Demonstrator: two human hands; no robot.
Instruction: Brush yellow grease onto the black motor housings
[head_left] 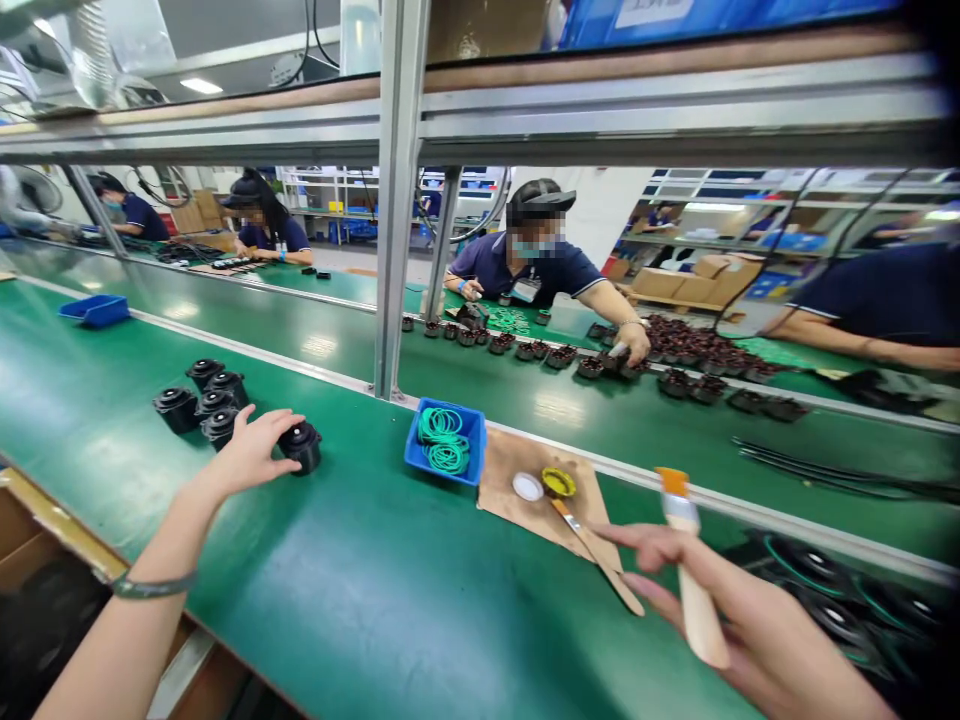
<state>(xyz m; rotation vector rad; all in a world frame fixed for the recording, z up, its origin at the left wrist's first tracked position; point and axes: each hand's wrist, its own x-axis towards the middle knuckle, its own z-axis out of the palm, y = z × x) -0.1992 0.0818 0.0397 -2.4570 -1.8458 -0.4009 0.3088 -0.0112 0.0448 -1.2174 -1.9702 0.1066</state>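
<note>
My left hand (255, 452) has its thumb and fingers around a black cylindrical part (301, 450) standing on the green bench. Just left of it stands a group of several similar black parts (217, 402). In my right hand (727, 590) is a wide paintbrush (701, 610) with a pale wooden handle, its orange bristles pointing up. The right index finger and another finger extend near a thinner paintbrush (592, 550), which rests across cardboard (502, 500); whether they touch it, I cannot tell. A yellow-filled lid (559, 483) and a white lid (528, 487) lie beside its tip.
A blue bin (444, 478) holds green rings (442, 440). Black parts with green rings (832, 615) sit at right. A metal post (397, 200) rises from the bench under a shelf. Across the conveyor, a co-worker's hand (636, 343) touches dark parts. Another blue tray (96, 311) lies far left.
</note>
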